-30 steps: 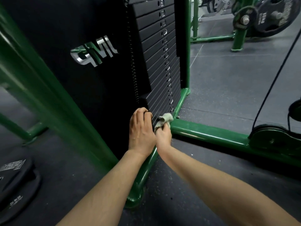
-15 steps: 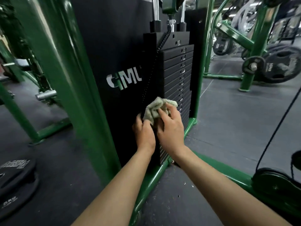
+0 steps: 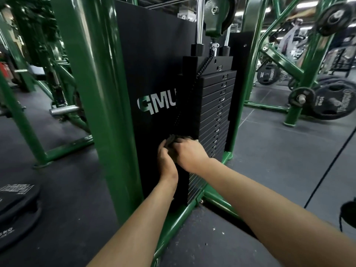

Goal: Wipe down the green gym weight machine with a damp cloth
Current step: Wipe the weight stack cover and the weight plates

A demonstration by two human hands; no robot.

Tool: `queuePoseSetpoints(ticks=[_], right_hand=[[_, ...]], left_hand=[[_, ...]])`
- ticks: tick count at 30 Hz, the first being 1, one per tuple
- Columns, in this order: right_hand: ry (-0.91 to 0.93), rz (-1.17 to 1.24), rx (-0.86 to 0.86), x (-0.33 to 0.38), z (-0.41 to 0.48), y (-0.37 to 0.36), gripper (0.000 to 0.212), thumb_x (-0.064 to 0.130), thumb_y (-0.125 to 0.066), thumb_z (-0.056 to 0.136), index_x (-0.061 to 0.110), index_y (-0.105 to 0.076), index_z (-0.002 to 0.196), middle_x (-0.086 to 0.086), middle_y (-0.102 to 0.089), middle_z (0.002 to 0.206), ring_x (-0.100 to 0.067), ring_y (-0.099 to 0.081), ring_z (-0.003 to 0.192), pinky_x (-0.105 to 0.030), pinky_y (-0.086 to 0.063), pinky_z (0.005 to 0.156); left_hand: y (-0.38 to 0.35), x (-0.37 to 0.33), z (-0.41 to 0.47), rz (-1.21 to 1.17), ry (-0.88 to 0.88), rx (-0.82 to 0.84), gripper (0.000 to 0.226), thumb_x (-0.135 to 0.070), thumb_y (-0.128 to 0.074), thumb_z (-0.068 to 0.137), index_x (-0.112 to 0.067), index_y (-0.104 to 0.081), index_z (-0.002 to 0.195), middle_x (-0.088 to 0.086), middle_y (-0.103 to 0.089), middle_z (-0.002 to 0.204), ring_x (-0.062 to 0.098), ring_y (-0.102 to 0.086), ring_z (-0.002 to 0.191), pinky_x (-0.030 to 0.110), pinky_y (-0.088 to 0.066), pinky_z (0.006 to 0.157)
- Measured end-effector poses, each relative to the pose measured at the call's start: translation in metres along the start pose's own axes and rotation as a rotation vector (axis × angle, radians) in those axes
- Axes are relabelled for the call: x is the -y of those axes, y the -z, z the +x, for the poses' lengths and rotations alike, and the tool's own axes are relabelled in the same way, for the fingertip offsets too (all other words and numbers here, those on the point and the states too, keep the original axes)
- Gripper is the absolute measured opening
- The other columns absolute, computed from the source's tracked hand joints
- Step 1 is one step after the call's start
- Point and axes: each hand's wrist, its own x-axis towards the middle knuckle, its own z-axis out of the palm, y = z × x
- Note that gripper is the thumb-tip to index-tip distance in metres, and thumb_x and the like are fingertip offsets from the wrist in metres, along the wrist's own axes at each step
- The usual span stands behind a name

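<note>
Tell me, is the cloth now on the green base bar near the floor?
No, both hands hold the cloth up against the black weight stack, well above the green base bar.

Dark rubber floor [image 3: 269,170] is carrying the green machine frame [image 3: 179,218], its base rails sitting directly on it. Black weight plates [image 3: 17,212] are lying flat at near left; pale specks [image 3: 213,228] are scattering beside the near rail.

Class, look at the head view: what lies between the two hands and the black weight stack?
In the head view, a bunched cloth, mostly hidden under both hands, lies against the weight stack.
</note>
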Motion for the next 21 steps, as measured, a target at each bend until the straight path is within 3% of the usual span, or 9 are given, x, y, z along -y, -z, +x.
queuePoseSetpoints(ticks=[4,7,9,10,12,15,18,21], right_hand=[[0.096,-0.077,0.041,-0.010,-0.017,0.007,0.040,0.016,-0.064,0.087,0.015,-0.067,0.127,-0.004,-0.065,0.121,-0.028,-0.057,0.119,-0.039,-0.047,0.099],[0.162,-0.169,0.027,-0.026,-0.028,0.017,0.034,0.015,-0.074,0.076,0.017,-0.073,0.109,-0.001,-0.069,0.103,-0.028,-0.064,0.102,-0.037,-0.053,0.082],[0.203,-0.309,0.031,-0.030,-0.030,0.019,0.027,0.019,-0.071,0.074,0.020,-0.074,0.101,0.002,-0.068,0.095,-0.025,-0.065,0.093,-0.035,-0.051,0.073],[0.223,-0.382,0.013,-0.030,-0.031,0.017,0.028,0.020,-0.065,0.076,0.020,-0.075,0.102,0.002,-0.068,0.096,-0.024,-0.063,0.094,-0.036,-0.051,0.076],[0.288,-0.443,-0.051,-0.034,-0.028,0.008,0.037,0.020,-0.055,0.081,0.015,-0.074,0.112,-0.004,-0.069,0.110,-0.029,-0.061,0.107,-0.041,-0.050,0.097],[0.296,-0.515,-0.122,-0.043,-0.021,0.010,0.053,0.019,-0.053,0.092,0.004,-0.058,0.142,-0.019,-0.053,0.149,-0.034,-0.040,0.146,-0.051,-0.025,0.123],[0.267,-0.670,-0.160,-0.047,-0.012,0.034,0.066,0.023,-0.049,0.095,0.001,-0.038,0.156,-0.021,-0.032,0.164,-0.034,-0.021,0.157,-0.052,-0.001,0.128],[0.272,-0.745,-0.205,-0.047,0.002,0.059,0.062,0.021,-0.034,0.098,-0.001,-0.037,0.156,-0.023,-0.030,0.164,-0.039,-0.018,0.156,-0.053,0.000,0.129]], left_hand=[[-0.009,0.005,0.006,-0.066,0.052,-0.001,0.066,-0.041,-0.047,0.082,-0.016,-0.059,0.142,0.013,-0.066,0.136,0.030,-0.064,0.125,0.051,-0.048,0.113],[-0.019,-0.005,0.003,-0.090,0.056,-0.001,0.047,-0.029,-0.045,0.100,-0.010,-0.057,0.142,0.014,-0.065,0.137,0.026,-0.065,0.125,0.047,-0.047,0.114],[-0.026,-0.008,0.004,0.014,0.014,-0.006,0.041,-0.022,-0.043,0.103,-0.011,-0.059,0.139,0.008,-0.065,0.133,0.021,-0.065,0.122,0.045,-0.048,0.113],[-0.028,-0.009,0.004,0.098,-0.022,-0.014,0.043,-0.027,-0.046,0.100,-0.013,-0.061,0.137,0.006,-0.066,0.131,0.020,-0.064,0.122,0.045,-0.047,0.113],[-0.033,-0.010,0.006,0.219,-0.088,-0.030,0.050,-0.036,-0.048,0.092,-0.017,-0.063,0.136,0.006,-0.066,0.133,0.024,-0.062,0.124,0.046,-0.046,0.113],[-0.038,-0.011,0.009,0.298,-0.114,-0.011,0.043,-0.020,-0.051,0.094,-0.022,-0.061,0.136,0.005,-0.065,0.133,0.025,-0.062,0.121,0.045,-0.048,0.110],[-0.041,-0.018,0.019,0.215,-0.080,0.000,0.034,-0.015,-0.052,0.090,-0.026,-0.064,0.120,0.008,-0.069,0.122,0.028,-0.066,0.112,0.050,-0.053,0.104],[-0.051,-0.026,0.033,0.154,-0.059,-0.050,0.032,-0.002,-0.047,0.097,-0.016,-0.065,0.120,0.012,-0.068,0.123,0.030,-0.066,0.112,0.046,-0.053,0.104]])
